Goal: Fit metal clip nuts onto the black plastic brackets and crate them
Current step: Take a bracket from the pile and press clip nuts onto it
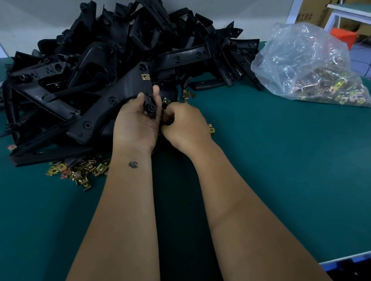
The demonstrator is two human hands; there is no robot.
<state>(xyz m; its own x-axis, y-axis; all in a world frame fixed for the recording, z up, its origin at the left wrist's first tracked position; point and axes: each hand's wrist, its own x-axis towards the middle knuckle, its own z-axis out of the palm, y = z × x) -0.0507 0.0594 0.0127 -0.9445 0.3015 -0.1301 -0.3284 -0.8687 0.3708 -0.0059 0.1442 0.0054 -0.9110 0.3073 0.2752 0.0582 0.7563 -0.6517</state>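
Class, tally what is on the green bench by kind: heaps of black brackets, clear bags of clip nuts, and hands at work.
Heaps of black brackets: 1
Clear bags of clip nuts: 1
Hands, left hand and right hand: 2
Total: 4

Dim, even overhead light — soft shadow between the forearms on the table (299,173). Glare on the bag (304,57). Wide-angle bending at the edges; black pile (110,56) loses detail.
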